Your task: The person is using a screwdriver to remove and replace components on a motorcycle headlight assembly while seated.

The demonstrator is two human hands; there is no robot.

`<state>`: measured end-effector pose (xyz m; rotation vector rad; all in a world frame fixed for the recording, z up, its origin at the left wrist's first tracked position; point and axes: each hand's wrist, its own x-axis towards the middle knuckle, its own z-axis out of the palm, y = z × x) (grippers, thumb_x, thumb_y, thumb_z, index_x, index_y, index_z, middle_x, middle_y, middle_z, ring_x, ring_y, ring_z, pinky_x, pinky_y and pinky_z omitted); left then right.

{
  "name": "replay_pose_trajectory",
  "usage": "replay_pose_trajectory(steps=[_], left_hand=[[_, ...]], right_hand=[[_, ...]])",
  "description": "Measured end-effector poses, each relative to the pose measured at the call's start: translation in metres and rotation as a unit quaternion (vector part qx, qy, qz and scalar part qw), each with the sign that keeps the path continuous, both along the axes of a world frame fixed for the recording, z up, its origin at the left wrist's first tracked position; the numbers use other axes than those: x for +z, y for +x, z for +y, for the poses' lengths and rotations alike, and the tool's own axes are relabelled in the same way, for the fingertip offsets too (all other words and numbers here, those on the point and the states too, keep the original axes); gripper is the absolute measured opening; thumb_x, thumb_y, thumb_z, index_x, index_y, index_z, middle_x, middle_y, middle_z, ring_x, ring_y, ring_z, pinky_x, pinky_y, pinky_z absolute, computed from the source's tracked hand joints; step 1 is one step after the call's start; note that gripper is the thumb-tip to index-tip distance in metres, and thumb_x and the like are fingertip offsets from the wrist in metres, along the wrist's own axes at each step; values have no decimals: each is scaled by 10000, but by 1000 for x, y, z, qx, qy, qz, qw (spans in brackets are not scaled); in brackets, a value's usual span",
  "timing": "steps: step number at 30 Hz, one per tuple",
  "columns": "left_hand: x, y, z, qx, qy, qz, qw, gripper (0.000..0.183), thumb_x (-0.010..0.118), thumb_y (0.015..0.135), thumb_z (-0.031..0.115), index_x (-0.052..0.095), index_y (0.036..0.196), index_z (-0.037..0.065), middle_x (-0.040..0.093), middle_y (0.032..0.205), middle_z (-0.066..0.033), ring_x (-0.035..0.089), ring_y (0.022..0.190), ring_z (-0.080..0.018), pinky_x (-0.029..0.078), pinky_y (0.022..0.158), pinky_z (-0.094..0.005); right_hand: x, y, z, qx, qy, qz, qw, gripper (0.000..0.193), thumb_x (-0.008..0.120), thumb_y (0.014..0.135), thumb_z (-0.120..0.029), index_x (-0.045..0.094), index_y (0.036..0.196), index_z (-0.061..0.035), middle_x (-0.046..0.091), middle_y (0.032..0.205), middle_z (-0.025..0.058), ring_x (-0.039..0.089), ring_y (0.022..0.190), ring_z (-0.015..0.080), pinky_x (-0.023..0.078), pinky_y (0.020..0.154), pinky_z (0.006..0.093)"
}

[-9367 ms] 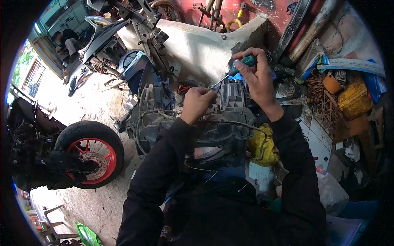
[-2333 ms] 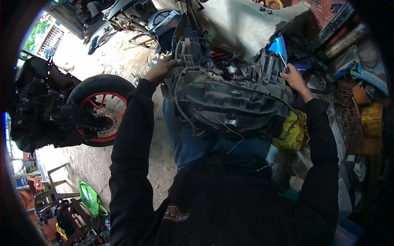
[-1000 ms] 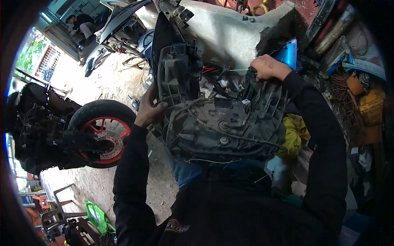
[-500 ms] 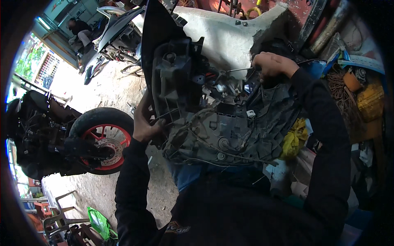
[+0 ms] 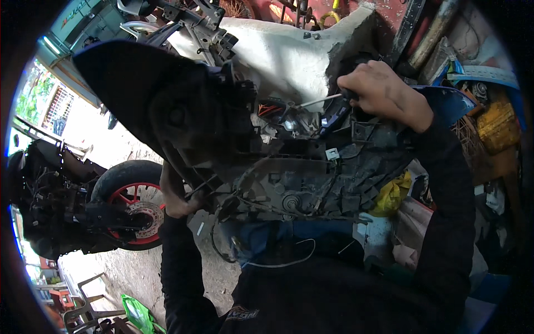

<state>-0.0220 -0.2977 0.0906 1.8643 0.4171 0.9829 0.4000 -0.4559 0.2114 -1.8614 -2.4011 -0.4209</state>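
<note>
A large black plastic motorcycle fairing assembly (image 5: 261, 183), dusty and strung with wiring, rests over my lap. Its long dark panel (image 5: 125, 83) sticks out toward the upper left. My left hand (image 5: 173, 195) is closed around the assembly's left edge, its fingers partly hidden behind the plastic. In my right fist (image 5: 386, 92) is a screwdriver (image 5: 321, 102), its pale shaft pointing left above the opening in the assembly. Whether the tip touches anything I cannot tell. A small white connector (image 5: 332, 154) sits near the middle, and a thin loose cable (image 5: 283, 264) curves below the assembly.
To the left stands a motorcycle wheel with a red rim (image 5: 130, 187). A pale concrete block (image 5: 272, 53) lies beyond the assembly. Yellow plastic (image 5: 392, 195) and assorted scrap crowd my right side. A chair (image 5: 83, 303) and a green bag (image 5: 136, 313) are at lower left.
The fairing assembly has tipped, its long panel swinging to the left, and my left hand has shifted left and down with it. The loose cable now hangs over my lap.
</note>
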Motion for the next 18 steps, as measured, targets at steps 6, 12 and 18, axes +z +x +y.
replay_pose_trajectory(steps=[6, 12, 18], left_hand=[[1, 6, 13, 47, -161, 66, 984, 779, 775, 701, 236, 387, 1335, 2, 541, 1229, -124, 554, 1113, -229, 439, 944, -334], [14, 22, 8, 94, -123, 37, 987, 706, 795, 700, 214, 441, 1275, 9, 580, 1161, -112, 580, 1057, -211, 452, 921, -339], [8, 15, 6, 111, -64, 50, 991, 741, 802, 677, 210, 431, 1280, -5, 575, 1167, -120, 578, 1061, -216, 446, 929, -346]], right_hand=[[-9, -11, 25, 6, 8, -23, 1000, 194, 676, 674, -123, 636, 864, -136, 629, 804, 84, 627, 798, 293, 485, 712, 404], [-20, -8, 55, -55, -34, -5, 998, 263, 759, 655, -230, 592, 792, -81, 628, 769, 145, 624, 842, 339, 463, 723, 447], [-17, 6, 68, -69, -59, -21, 996, 308, 764, 654, -287, 608, 815, -77, 637, 793, 144, 622, 867, 346, 462, 745, 456]])
